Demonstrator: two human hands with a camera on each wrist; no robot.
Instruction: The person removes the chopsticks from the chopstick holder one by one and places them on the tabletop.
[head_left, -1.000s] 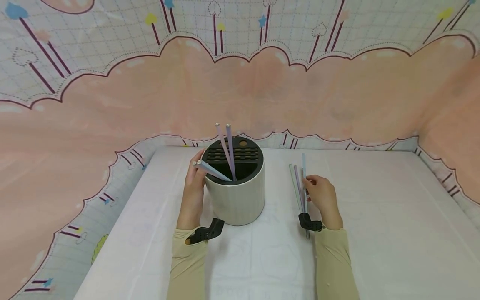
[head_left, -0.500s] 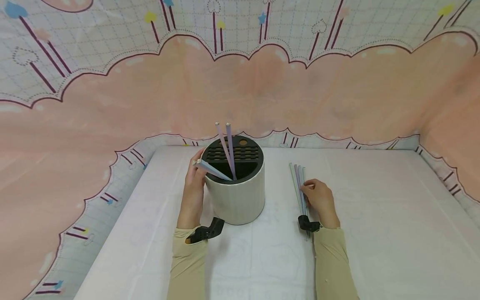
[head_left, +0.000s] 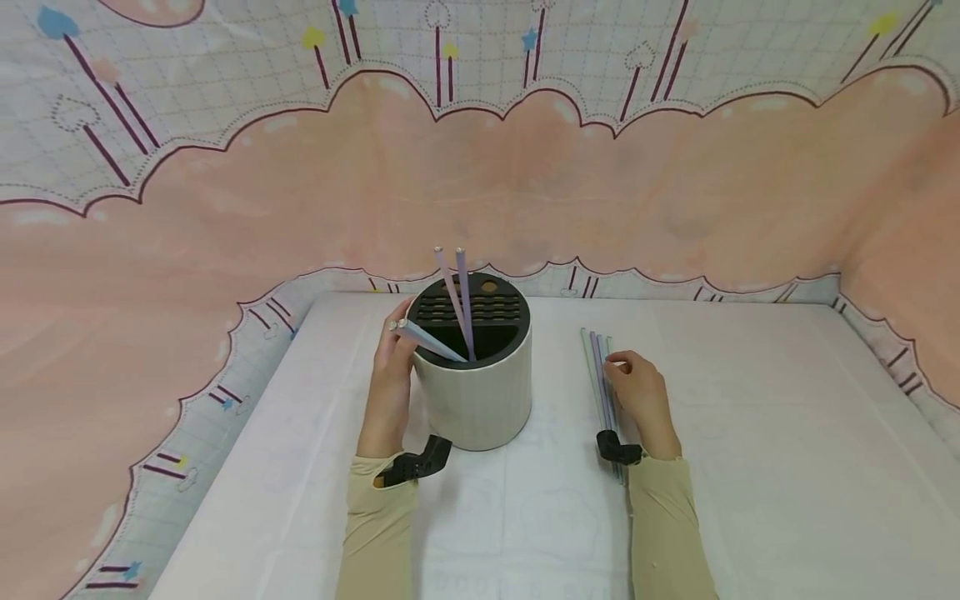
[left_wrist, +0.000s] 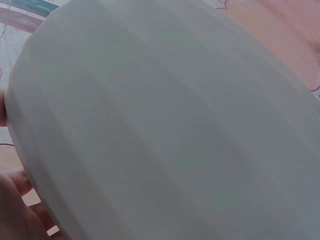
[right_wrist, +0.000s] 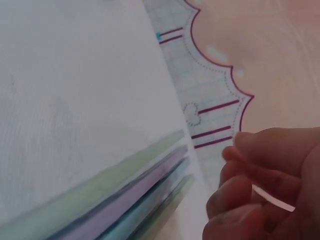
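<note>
A cream round utensil holder (head_left: 476, 408) with a black slotted top (head_left: 502, 312) stands upright on the table. My left hand (head_left: 388, 383) holds its left side, fingers partly hidden behind it. In the left wrist view, fingers (left_wrist: 22, 205) lie against its wall. Pink and purple chopsticks (head_left: 463, 292) stand in the opening, and light blue chopsticks (head_left: 431, 339) lean left over the rim. Several pastel chopsticks (head_left: 598, 375), green, purple and blue, lie side by side to the right. My right hand (head_left: 643, 400) is just right of them, its bent fingers (right_wrist: 230, 192) holding nothing.
A white cloth covers the table (head_left: 787, 433), which ends at a patterned curtain (head_left: 675, 192) at the back and sides. A black camera strap (head_left: 408, 467) is on the left wrist, another camera mount (head_left: 618, 448) on the right, partly covering the lying chopsticks.
The right hand has brought a blue chopstick, which stuck out farther, down level with the others. Its fingers have come off it. The left hand and the holder stay in place.
</note>
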